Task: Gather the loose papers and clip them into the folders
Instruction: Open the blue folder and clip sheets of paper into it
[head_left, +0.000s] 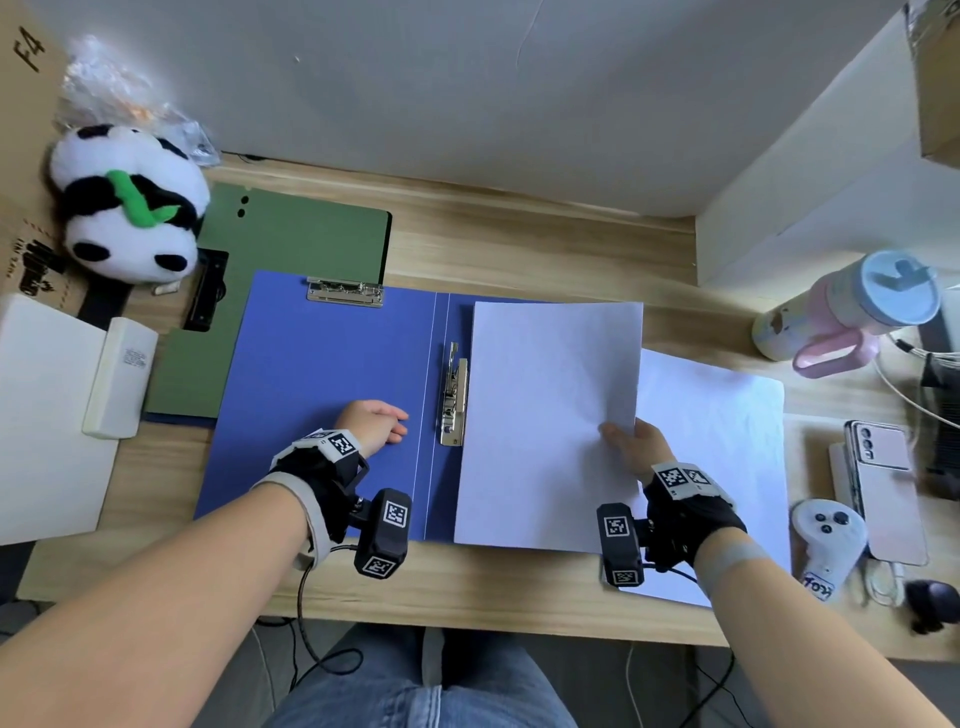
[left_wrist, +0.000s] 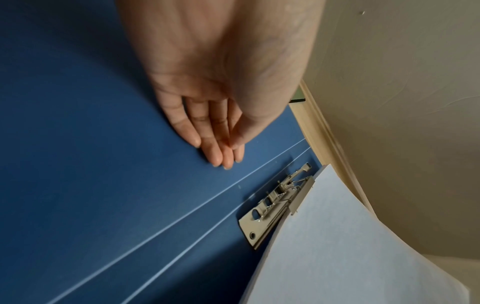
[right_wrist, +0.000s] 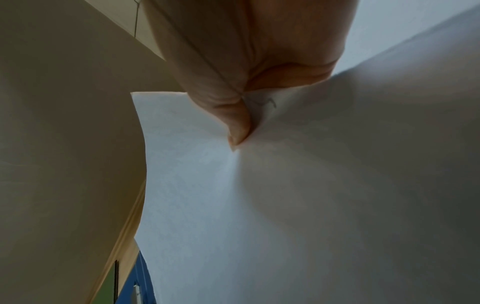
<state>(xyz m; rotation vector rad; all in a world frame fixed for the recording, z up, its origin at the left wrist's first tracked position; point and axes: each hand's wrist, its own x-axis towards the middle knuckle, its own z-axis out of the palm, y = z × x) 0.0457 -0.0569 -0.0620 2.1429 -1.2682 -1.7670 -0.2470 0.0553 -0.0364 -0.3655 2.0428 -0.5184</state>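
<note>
Your bench (head_left: 519, 244) carried everything, and the blue folder (head_left: 322, 395) lay open across the middle of it, so take that folder as the landmark. Behind its far left corner sat a green folder (head_left: 291, 244), closed flat and partly tucked under the blue one, apparently waiting its turn. Off the blue folder's right edge a second white sheet (head_left: 727, 431) lay loose on the bench, not yet gathered.

You held the sheet of paper (head_left: 545, 415) over the folder's right half, its left edge brought just beside the long metal clip (head_left: 453, 395) near the spine. The left wrist view showed that edge lifted and curving at the clip bar; whether it had slid under the bar I cannot tell. A second, smaller clip (head_left: 345, 292) sat at the top edge of the folder's left half, with nothing in it.

Your right hand (head_left: 631, 441) pinched the paper at its right edge, thumb on top and fingers beneath, which let you steer the opposite edge toward the clip. Your left hand (head_left: 371, 420) lay flat and relaxed on the folder's left half, fingers straight, grasping nothing; I judge it was there to keep the cover from shifting or folding shut while the paper went in.
</note>
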